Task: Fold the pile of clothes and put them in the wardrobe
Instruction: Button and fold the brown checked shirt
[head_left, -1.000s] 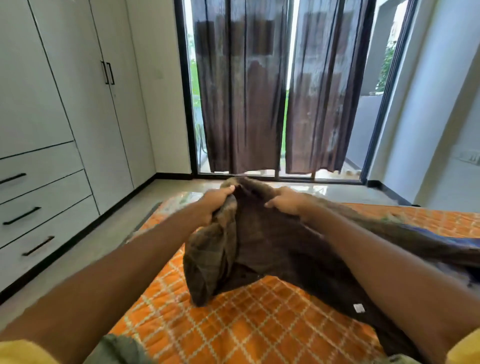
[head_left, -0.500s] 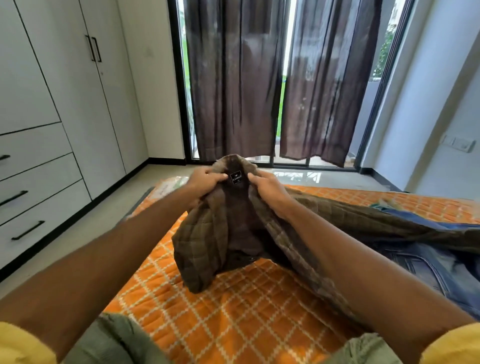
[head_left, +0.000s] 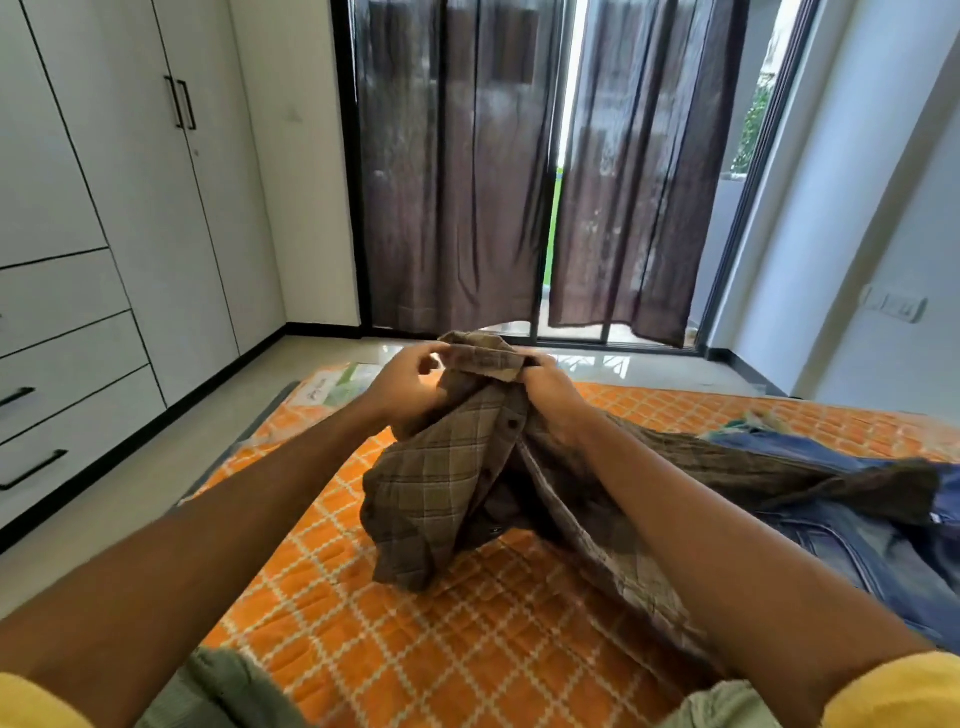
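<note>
While left hand (head_left: 402, 382), right hand (head_left: 550, 387) pinch shirt collar (head_left: 485, 358), checked front now shows.

Open bedspread (head_left: 415, 649) left; likely jeans (head_left: 857, 535) right.

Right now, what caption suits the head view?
Left hand and right hand hold a checked shirt by the collar over the bed.

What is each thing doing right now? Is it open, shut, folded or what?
Checked shirt: unfolded, unbuttoned, held up by its collar.
Left hand: pinches the collar.
Right hand: grips the collar.
Jeans: unfolded, lying on the bed.
Wardrobe doors: shut.
Drawers: shut.
Curtains: drawn, a gap between them.
</note>
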